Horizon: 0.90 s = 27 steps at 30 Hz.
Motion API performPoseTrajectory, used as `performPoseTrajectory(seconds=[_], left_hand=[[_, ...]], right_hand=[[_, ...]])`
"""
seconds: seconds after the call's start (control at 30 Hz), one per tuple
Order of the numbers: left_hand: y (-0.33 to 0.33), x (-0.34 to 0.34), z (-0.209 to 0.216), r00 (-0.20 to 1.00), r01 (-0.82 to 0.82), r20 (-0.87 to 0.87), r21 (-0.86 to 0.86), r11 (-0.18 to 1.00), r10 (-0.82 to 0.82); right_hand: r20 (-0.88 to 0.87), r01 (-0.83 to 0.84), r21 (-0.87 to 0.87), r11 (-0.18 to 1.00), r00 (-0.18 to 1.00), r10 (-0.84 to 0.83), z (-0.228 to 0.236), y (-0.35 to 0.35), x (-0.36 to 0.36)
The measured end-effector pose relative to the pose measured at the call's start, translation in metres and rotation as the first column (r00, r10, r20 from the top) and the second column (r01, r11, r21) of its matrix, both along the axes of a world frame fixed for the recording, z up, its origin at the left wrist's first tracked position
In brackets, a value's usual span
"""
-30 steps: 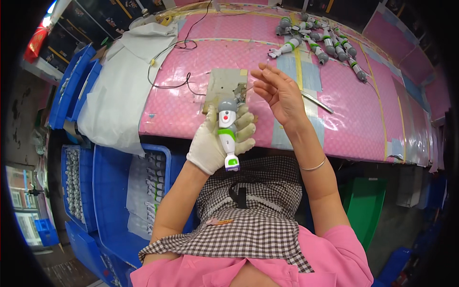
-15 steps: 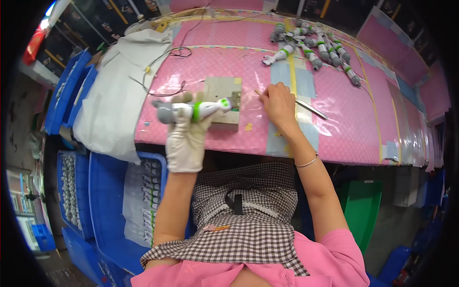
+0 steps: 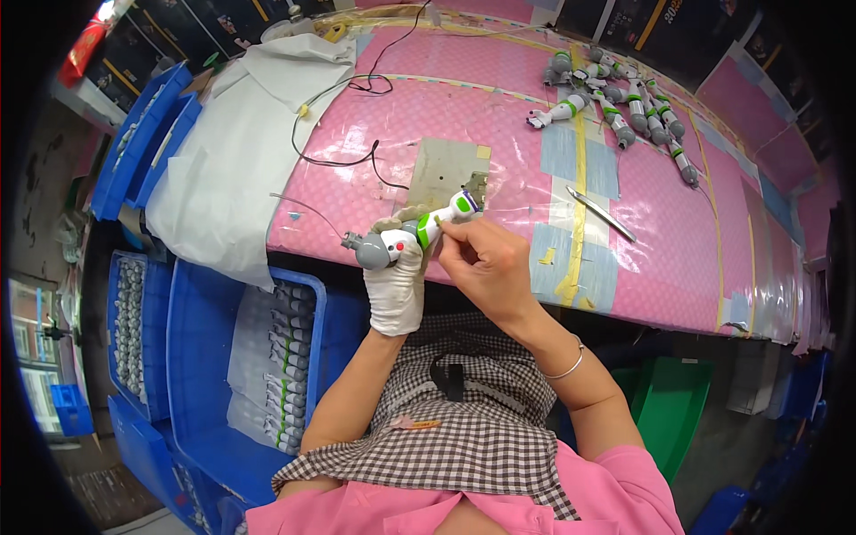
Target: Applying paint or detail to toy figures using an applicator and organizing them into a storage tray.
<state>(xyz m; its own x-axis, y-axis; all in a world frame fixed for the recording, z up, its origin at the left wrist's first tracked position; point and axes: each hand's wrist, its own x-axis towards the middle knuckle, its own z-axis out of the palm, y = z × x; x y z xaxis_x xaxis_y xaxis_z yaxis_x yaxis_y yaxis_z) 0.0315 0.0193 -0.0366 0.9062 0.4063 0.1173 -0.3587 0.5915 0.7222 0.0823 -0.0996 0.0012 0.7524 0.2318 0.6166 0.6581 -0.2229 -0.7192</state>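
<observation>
My left hand [image 3: 395, 290], in a white glove, is closed around a toy figure's arm [image 3: 394, 242]. The arm is white with green bands, a rounded grey shoulder, a red and a dark dot and a purple-edged end that points up and right. A thin grey wire [image 3: 308, 203] trails from the shoulder. My bare right hand [image 3: 492, 267] pinches thumb and forefinger together at the arm's green band. Something tiny and yellowish shows at those fingertips, too small to name. Beyond the arm lies a flat grey block [image 3: 439, 169] with a cut-out at its right side.
A slim silver tool [image 3: 602, 214] lies on the pink table [image 3: 499, 116], right of my hands. Several similar toy arms [image 3: 637, 111] are heaped at the far right. A black cable [image 3: 334, 162] crosses left of the block. Below left stands a blue bin [image 3: 209, 446] with rows of parts.
My right hand has come from the table beside the block to the toy arm. The left hand has turned the arm, raising its purple-edged end and showing the dots. The view has shifted slightly.
</observation>
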Motion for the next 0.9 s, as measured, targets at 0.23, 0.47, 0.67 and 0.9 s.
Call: performPoseTrajectory(seconds=[0.23,0.47,0.67,0.9], left_hand=[[0.006,0.001,-0.008,0.999,-0.043,0.01,0.138,0.989,0.042],[0.008,0.003,-0.01,0.998,-0.037,0.065,0.164,0.986,0.027],[0.008,0.004,-0.008,0.997,-0.038,0.077,0.209,0.977,0.023],[0.009,0.003,-0.011,0.995,-0.056,0.09,0.255,0.965,0.034]], right_hand=[[0.048,-0.011,-0.112,0.994,0.999,0.017,0.005,-0.004,0.004],[0.094,-0.018,-0.134,0.991,0.995,0.03,0.009,-0.005,0.007],[0.036,-0.045,-0.112,0.993,0.998,0.049,0.012,-0.006,0.006],[0.007,-0.012,-0.128,0.992,1.0,0.013,0.011,-0.007,0.006]])
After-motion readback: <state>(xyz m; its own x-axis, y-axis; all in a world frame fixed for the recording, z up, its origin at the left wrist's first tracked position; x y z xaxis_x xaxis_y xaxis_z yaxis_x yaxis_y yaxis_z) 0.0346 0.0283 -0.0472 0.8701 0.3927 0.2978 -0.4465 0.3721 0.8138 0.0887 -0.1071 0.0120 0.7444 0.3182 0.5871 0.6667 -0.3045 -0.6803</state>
